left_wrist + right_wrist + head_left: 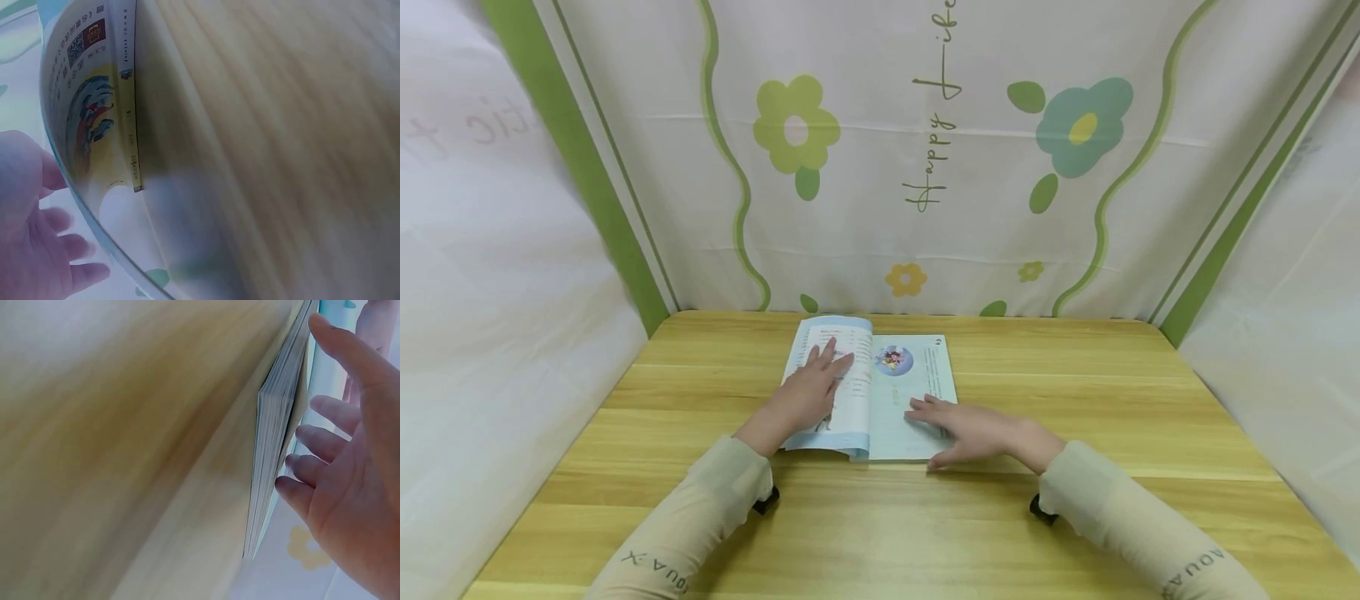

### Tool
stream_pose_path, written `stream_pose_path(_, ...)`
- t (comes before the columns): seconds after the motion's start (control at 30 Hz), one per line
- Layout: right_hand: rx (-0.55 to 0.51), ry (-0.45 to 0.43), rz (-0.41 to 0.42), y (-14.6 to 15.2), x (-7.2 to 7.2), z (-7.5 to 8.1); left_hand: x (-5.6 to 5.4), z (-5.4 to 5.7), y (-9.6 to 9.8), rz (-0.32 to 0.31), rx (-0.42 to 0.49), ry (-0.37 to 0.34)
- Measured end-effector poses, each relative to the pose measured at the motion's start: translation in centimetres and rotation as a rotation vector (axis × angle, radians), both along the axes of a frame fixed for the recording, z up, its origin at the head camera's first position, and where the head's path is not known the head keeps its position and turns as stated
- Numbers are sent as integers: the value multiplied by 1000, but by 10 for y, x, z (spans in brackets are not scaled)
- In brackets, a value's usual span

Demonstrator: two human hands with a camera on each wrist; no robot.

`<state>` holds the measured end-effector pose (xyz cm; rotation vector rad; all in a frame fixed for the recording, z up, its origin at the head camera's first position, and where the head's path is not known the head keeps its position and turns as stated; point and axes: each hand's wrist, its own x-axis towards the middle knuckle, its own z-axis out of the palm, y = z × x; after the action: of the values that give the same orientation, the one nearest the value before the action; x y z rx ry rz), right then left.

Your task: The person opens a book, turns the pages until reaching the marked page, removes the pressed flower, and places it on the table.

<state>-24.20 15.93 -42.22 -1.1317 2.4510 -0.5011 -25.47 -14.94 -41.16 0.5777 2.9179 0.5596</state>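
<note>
An open book (891,429) lies on the wooden table, its left side curving up off the wood. The left hand (808,392) rests on the left page with fingers spread. In the left wrist view, that hand (34,231) is beside the raised cover (100,144), whose inner side has a yellow picture and a square code. Over the lower right corner of the right page lies the right hand (973,429), fingers extended. The right wrist view has the right hand (347,450) next to the thick page edges (275,419), with fingers loosely bent and nothing pinched.
The wooden table (1075,533) extends around the book on all sides. Behind it hangs a white curtain (865,242) with printed flowers and lettering, and similar cloth panels (497,333) enclose both sides. Dark bands (766,500) show under the sleeves at the wrists.
</note>
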Motion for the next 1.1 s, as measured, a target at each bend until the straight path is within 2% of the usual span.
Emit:
stream_pose_path(0.13,9,6,-10,5,-1,1,-1,-2,0,-18,20,-60)
stream_pose_path(0.4,-5,-6,2,14,-2,0,1,-3,-4,-19,16,-118)
stream_pose_path(0.8,0,-24,18,21,-6,7,2,-5,-11,-8,-11,-89)
stream_pose_path(1.1,32,-1,-1,28,-9,13,2,-2,-18,20,5,-149)
